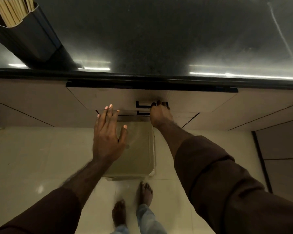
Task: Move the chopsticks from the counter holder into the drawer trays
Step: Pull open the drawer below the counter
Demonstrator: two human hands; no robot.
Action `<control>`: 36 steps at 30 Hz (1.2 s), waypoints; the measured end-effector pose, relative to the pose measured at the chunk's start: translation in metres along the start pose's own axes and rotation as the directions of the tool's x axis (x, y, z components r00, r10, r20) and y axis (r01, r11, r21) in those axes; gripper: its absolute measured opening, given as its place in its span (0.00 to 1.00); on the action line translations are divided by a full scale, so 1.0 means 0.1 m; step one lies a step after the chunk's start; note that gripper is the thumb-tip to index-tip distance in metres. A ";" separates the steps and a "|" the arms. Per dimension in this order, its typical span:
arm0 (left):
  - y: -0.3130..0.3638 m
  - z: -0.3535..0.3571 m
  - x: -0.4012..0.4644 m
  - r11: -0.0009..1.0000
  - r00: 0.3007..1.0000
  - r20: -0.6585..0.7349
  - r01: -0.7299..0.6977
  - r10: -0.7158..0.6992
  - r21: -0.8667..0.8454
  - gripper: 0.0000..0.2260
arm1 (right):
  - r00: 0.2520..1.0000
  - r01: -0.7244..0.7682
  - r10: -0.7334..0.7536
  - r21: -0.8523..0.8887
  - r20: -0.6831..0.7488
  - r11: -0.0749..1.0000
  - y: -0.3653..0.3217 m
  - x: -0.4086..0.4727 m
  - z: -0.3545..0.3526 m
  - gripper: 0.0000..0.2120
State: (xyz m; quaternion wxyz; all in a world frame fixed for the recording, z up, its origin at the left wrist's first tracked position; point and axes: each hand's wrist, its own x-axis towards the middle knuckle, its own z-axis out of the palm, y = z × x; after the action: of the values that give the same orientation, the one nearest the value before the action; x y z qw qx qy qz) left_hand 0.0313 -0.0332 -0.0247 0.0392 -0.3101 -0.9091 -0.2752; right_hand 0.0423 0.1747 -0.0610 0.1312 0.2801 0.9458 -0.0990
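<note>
Pale wooden chopsticks (12,10) stand bunched in a dark holder (32,39) at the far left of the black counter (159,39). Below the counter edge is a beige drawer front (108,98) with a black bar handle (142,104). My right hand (160,114) reaches down to that handle with its fingers curled over the bar's right end. My left hand (108,132) hovers open with fingers spread, just left of the handle and in front of the drawer front. The drawer looks closed or barely out, and no trays show.
A second black handle (143,113) sits just below the first. A clear square container (135,149) rests on the cream tiled floor under my hands. My bare feet (134,205) stand behind it. Cabinet fronts run left and right.
</note>
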 end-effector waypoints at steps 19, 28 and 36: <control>-0.17 -0.38 -1.15 0.947 0.948 0.005 -0.318 0.318 -0.039 0.27 | 0.994 -0.109 0.111 0.104 -0.019 0.989 -0.16 -2.01 0.82 0.14; -0.15 -0.45 -1.47 0.946 0.941 0.106 -0.324 0.323 -0.008 0.29 | 0.994 -0.110 0.108 0.125 0.017 0.986 -0.15 -2.46 0.95 0.15; 0.02 -0.44 -1.72 0.958 0.950 0.134 -0.286 0.282 0.011 0.29 | 0.998 -0.067 0.068 0.141 -0.001 0.988 -0.12 -2.79 1.10 0.17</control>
State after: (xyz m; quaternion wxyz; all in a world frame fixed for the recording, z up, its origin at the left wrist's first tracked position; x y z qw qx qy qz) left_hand 0.1670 -0.1483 -0.0285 0.0233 -0.4543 -0.8599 -0.2318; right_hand 0.2825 -0.0044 -0.0794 0.1118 0.3206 0.9268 -0.1606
